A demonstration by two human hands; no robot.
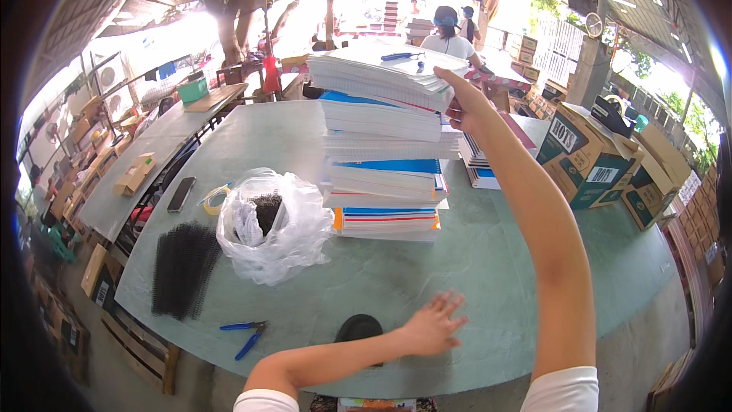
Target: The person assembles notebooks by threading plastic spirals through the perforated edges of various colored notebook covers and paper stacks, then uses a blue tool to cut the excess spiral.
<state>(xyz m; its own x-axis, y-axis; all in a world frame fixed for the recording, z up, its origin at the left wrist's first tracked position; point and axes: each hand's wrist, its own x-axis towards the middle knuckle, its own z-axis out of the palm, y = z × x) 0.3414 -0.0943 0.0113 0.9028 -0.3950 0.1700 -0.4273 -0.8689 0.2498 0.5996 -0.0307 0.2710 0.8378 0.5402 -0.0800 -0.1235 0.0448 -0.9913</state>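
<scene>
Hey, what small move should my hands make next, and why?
Probably bring the left hand up to steady the tall paper stack: its layers sit unevenly, a blue-handled tool lies on top, and only the right hand is at it, while the left's fingers are spread low over the table.

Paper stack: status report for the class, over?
Right hand gripping paper stack near top. Left hand open over table. Blue tool lying on top of stack.
</scene>
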